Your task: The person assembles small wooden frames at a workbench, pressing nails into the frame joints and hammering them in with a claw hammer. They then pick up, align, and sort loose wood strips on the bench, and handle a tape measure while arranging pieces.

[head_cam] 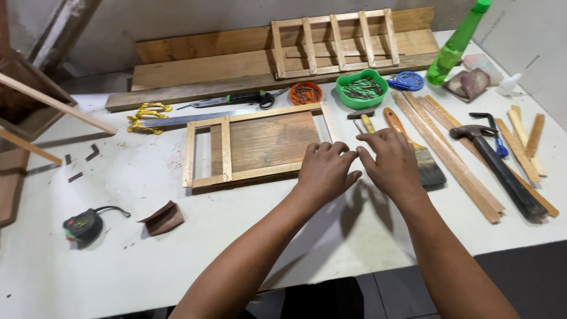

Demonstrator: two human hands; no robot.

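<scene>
A flat wooden frame [248,145] with thin slats lies on the white table [147,260], with a board inside it. My left hand [326,170] rests palm down at the frame's right end, fingers curled over a slat. Beside it, my right hand [391,162] lies flat, fingertips touching the left hand's. Whether either hand grips anything I cannot tell. A small hammer with a yellow handle [365,119] lies just beyond my right hand, and a paintbrush [420,155] lies to its right.
Planks and a ladder-like slat frame [333,42] lie at the back. Scissors [236,99], an orange bowl [305,93] and a green bowl [361,88] of nails, a green bottle [458,42], loose slats [449,150], a claw hammer [499,168], a tape measure [84,225] and sandpaper [163,218] surround the frame.
</scene>
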